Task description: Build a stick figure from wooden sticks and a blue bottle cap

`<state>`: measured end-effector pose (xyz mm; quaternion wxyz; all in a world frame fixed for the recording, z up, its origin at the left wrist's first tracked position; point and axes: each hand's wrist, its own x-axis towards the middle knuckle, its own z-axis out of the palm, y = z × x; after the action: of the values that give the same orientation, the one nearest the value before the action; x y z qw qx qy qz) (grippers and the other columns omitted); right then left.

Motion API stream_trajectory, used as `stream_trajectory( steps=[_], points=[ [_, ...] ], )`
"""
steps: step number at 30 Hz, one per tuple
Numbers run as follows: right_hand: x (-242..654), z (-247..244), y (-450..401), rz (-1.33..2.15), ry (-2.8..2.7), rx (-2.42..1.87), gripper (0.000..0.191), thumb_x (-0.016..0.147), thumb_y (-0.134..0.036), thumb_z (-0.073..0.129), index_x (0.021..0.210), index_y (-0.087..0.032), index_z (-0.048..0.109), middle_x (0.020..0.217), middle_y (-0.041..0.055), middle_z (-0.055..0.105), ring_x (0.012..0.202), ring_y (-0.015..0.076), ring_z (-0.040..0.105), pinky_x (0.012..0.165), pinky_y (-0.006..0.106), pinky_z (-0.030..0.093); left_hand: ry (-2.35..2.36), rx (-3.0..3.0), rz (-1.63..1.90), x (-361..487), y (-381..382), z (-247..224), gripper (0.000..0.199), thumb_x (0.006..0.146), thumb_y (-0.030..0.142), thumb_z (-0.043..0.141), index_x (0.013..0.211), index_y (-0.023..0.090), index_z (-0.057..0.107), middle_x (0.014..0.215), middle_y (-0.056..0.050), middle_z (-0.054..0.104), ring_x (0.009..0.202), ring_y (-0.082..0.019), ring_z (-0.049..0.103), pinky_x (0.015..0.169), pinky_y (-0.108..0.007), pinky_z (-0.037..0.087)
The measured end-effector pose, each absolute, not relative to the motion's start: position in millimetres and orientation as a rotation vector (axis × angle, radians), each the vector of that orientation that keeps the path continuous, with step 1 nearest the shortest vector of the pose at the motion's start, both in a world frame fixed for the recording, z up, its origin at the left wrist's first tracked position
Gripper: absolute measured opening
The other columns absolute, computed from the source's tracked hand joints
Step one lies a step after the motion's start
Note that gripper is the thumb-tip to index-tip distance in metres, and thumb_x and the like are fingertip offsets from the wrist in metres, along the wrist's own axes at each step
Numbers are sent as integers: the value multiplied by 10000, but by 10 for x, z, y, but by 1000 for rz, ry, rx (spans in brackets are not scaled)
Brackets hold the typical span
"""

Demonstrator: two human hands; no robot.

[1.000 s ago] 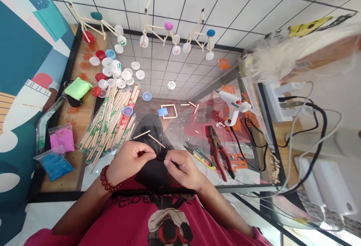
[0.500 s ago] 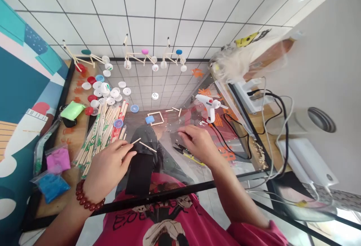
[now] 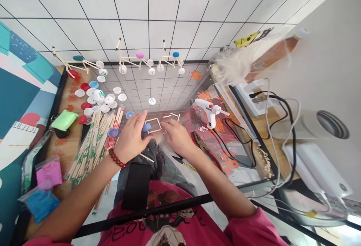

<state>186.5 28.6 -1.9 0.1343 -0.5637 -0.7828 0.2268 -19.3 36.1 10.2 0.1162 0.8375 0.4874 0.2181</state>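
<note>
A small rectangular frame of thin wooden sticks (image 3: pixel 153 119) with a blue block (image 3: pixel 146 127) at its left end lies on the glass tabletop. My left hand (image 3: pixel 132 136) is beside the blue block, fingers stretched out and thumb apart, nothing seen in its grasp. From the right, my right hand (image 3: pixel 179 136) reaches the frame's right end with its fingers curled and fingertips close together. Whether it pinches the frame or something small is hidden. A loose stick (image 3: pixel 147 157) lies below my left hand. Several short stick pieces (image 3: pixel 175 116) are just beyond my right hand.
A white glue gun (image 3: pixel 210 111) with a black cable lies to the right. Bundled chopsticks (image 3: pixel 90 144) and many bottle caps (image 3: pixel 105 108) are on the left. Stick models with cap wheels (image 3: pixel 135 59) stand along the back edge. Bags of pink clay (image 3: pixel 49 174) and blue clay (image 3: pixel 42 204) lie at left.
Both hands have moved inward to the stick frame. The short stick seen at my left fingertips is no longer visible there, and that hand has opened wider. The view has shifted slightly.
</note>
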Motion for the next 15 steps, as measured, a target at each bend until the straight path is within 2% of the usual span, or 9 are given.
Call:
stream_trajectory(
  steps=[4,11,15],
  points=[
    [1869,-68,285,665,-2237,-1595,319,900,-74,459,1097,-170,690,1023,105,634,1011,219,586,901,316,477,1424,2393,615,-187,429,14,859,790,252,748,1522,182,303,1335,-148,613,1285,-337,549,1085,-507,464],
    [1882,-72,278,674,-2236,-1557,365,853,-20,426,1066,-154,689,972,97,614,944,214,568,843,300,474,1417,2307,647,-164,427,-49,749,814,218,699,1488,192,372,1291,-119,652,1242,-297,583,1083,-477,470],
    [1883,-64,276,688,-2225,-1543,385,840,-9,428,1079,-162,688,963,92,612,937,214,563,844,303,475,1418,2301,633,-153,423,-50,762,801,216,705,1488,201,374,1295,-117,651,1260,-308,575,1092,-495,460]
  ],
)
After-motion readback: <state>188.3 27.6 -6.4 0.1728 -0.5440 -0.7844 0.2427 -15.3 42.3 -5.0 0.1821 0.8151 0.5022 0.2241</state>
